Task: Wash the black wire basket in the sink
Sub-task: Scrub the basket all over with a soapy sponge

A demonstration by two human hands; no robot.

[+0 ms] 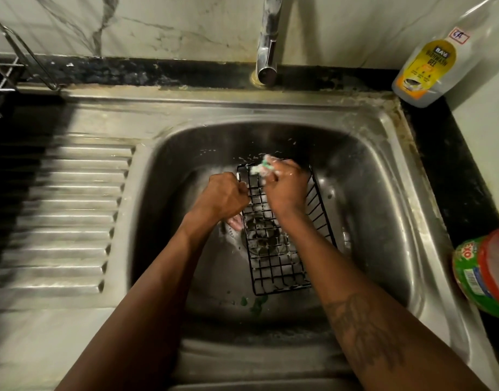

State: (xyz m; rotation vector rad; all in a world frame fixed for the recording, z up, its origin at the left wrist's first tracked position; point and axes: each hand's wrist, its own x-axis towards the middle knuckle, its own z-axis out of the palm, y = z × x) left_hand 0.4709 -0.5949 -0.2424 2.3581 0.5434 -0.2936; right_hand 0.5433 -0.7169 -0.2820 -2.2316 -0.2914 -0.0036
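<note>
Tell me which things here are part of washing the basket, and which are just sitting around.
In use:
black wire basket
sink
soapy scrubber
left hand, gripping the basket's rim
right hand, holding the scrubber

Sitting around, untouched:
dishwash gel bottle
green and red tub
metal rack

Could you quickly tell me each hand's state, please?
Left hand: grips the rim of the black wire basket.
Right hand: holds a soapy scrub pad.
</note>
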